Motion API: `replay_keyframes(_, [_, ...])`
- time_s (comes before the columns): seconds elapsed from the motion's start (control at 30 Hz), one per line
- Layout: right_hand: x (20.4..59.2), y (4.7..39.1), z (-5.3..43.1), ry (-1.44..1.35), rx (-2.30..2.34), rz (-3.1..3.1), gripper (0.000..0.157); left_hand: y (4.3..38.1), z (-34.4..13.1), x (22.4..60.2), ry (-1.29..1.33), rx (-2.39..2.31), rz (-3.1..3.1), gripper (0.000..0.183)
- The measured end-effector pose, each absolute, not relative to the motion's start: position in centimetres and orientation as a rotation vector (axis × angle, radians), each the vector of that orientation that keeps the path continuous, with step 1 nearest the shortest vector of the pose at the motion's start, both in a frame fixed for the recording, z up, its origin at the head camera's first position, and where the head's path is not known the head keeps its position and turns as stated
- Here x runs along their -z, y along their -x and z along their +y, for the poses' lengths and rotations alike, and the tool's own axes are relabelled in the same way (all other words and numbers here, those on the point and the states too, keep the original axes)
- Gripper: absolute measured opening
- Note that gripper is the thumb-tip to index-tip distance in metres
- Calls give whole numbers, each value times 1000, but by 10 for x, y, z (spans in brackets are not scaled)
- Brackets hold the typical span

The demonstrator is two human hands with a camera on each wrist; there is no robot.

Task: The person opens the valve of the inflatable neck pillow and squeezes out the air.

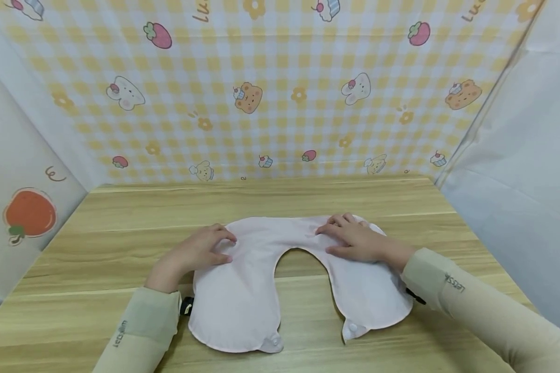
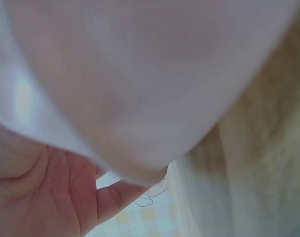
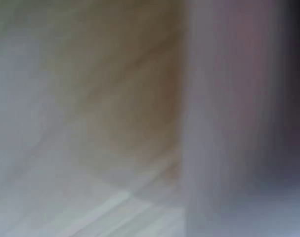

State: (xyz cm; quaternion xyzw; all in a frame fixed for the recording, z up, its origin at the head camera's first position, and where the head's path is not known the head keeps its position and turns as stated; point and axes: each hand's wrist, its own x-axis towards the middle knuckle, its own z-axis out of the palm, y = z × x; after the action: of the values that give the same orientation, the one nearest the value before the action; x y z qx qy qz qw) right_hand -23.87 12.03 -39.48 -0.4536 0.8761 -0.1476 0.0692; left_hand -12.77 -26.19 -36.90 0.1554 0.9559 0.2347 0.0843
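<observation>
A pale pink U-shaped neck pillow (image 1: 235, 305) lies fairly flat on the wooden table, its open side toward me. Each of its two ends carries a small tab (image 1: 353, 327) with a round snap. My left hand (image 1: 198, 254) rests on the upper left of the pillow, thumb and fingers apart on the fabric. On the upper right, my right hand (image 1: 354, 239) lies across the pillow with loosely bent fingers. The left wrist view shows the pillow (image 2: 154, 84) close up, covering part of my left palm (image 2: 46, 192). Blur in the right wrist view hides my right hand's contact.
The wooden table (image 1: 135, 228) reaches back to a yellow checked cloth (image 1: 280, 67) with cartoon prints. White sheets (image 1: 527, 140) hang at the right side, and a printed panel (image 1: 28, 129) stands on the left. Black wrist straps (image 1: 186, 305) show beside the sleeves.
</observation>
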Motion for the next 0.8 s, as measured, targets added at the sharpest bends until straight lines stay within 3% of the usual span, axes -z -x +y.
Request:
replay_keyframes(0.23, [386, 240, 139, 1588, 683, 2683, 19, 130, -265, 375, -460, -695, 2864, 38])
replay_keyframes(0.43, [390, 239, 141, 1574, 597, 2559, 11, 130, -265, 375, -459, -693, 2861, 37])
replay_keyframes(0.8, [399, 239, 131, 1322, 543, 2575, 30, 130, -262, 372, -460, -682, 2866, 37])
